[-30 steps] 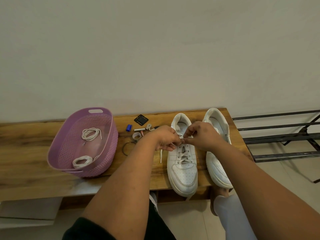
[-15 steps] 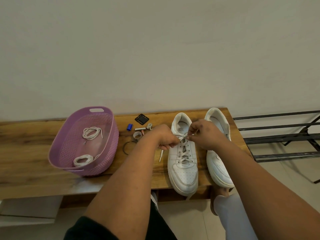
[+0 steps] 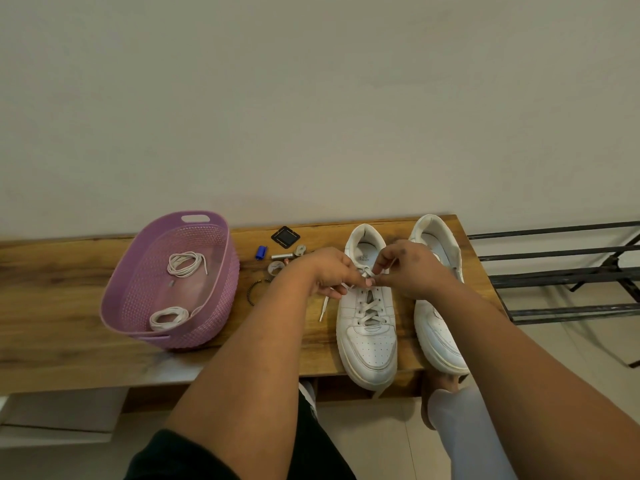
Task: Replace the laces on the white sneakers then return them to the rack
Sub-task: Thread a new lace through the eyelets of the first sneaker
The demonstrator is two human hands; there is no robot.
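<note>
Two white sneakers stand side by side on the wooden bench [image 3: 62,292], toes toward me. The left sneaker [image 3: 367,327] carries a pale lace [image 3: 370,308] crossed through its eyelets. My left hand [image 3: 329,271] and my right hand [image 3: 407,268] meet over its top eyelets, each pinching a part of that lace. One loose lace end [image 3: 323,308] hangs down onto the bench beside the shoe. My right forearm partly covers the right sneaker [image 3: 437,306], whose lacing I cannot see.
A purple plastic basket [image 3: 138,306] on the bench holds two coiled white laces [image 3: 185,264]. Small items lie between basket and shoes: a black square piece [image 3: 285,236], a blue cap [image 3: 261,252], a wire ring [image 3: 254,292]. A black metal shoe rack [image 3: 568,271] stands right of the bench.
Both hands stayed at the top of the left sneaker, working the lace. They drew slightly apart, then closed together again over the upper eyelets.
</note>
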